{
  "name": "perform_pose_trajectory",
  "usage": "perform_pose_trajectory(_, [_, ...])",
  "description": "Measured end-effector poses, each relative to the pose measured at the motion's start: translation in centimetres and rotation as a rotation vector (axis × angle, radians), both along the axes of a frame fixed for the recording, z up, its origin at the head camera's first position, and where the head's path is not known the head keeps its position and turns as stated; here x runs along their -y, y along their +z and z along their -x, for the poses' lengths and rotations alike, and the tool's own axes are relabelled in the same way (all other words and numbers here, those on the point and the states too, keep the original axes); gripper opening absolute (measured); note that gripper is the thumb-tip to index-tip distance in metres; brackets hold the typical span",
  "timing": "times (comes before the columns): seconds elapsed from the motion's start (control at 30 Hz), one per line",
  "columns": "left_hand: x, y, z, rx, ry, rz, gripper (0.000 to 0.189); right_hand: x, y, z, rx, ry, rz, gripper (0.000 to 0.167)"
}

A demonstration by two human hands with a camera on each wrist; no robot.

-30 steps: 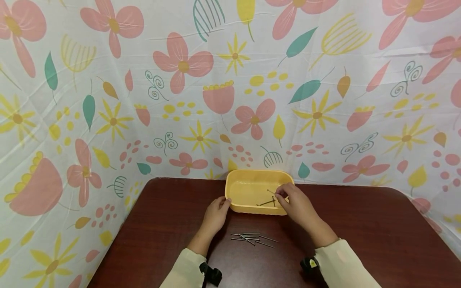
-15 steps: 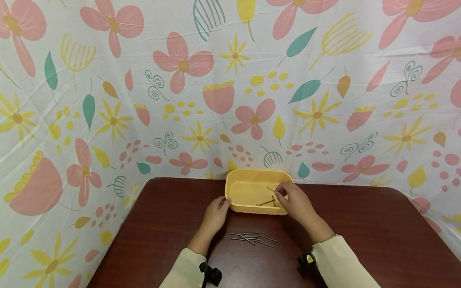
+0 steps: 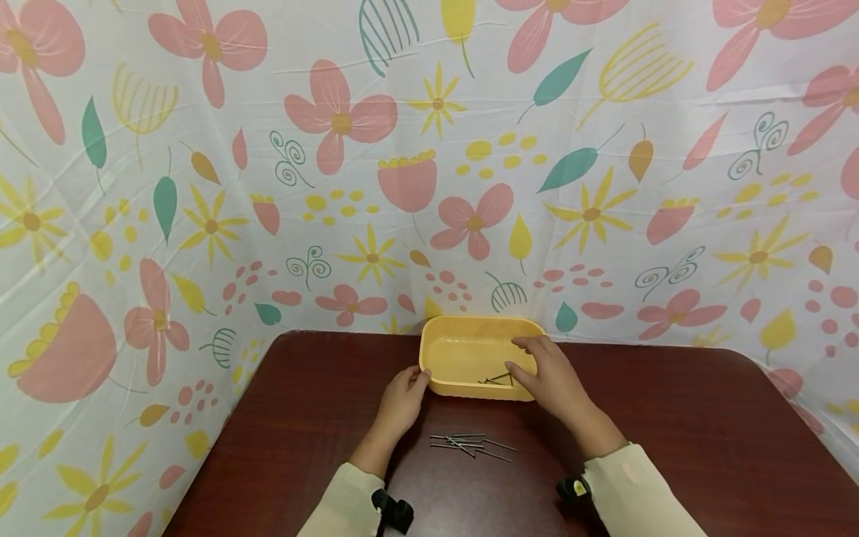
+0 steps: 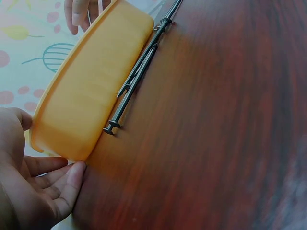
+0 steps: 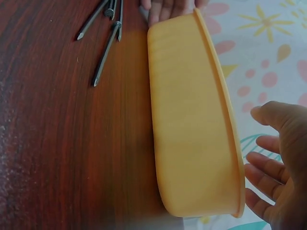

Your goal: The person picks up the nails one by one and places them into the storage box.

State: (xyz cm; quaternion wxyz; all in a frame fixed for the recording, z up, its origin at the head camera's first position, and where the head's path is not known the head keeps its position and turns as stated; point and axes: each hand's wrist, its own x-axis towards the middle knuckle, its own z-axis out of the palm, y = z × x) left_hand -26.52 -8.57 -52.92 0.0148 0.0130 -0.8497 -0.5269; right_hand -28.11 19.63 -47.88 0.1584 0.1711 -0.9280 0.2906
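A yellow plastic tray point(image 3: 470, 328) stands at the back of the table, with several nails point(image 3: 496, 380) inside near its front right. My left hand point(image 3: 401, 399) holds the tray's front left corner, its fingers and thumb on either side of that corner in the left wrist view. Over the tray's right end is my right hand point(image 3: 555, 377), thumb and fingers spread apart and nothing between them. A small pile of long steel nails point(image 3: 463, 443) lies on the table in front of the tray. In the left wrist view their flat heads show.
The dark red-brown wooden table point(image 3: 322, 447) meets a white cloth backdrop point(image 3: 416, 246) with flower prints right behind the tray. Black wrist cameras point(image 3: 396, 513) sit at both cuffs of the light sleeves.
My right hand has let go of a nail into the tray; its thumb and fingers have come apart. The left hand, tray and nail pile have stayed put.
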Motion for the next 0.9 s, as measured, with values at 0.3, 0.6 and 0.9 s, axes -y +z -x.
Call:
perform_pose_trajectory(0.3, [0.0, 0.1, 0.0, -0.012, -0.007, -0.014, 0.061, -0.1, 0.3, -0.9, -0.026, 0.033, 0.006, 0.045])
perform_pose_trajectory(0.6, [0.0, 0.1, 0.1, -0.01, -0.007, -0.014, 0.061, 0.0, 0.4, -1.9, -0.011, 0.038, -0.003, 0.042])
perform_pose_trajectory(0.9, [-0.1, 0.1, 0.1, -0.015, -0.002, -0.017, 0.06, -0.1, 0.1, -3.1, -0.034, 0.075, -0.002, 0.039])
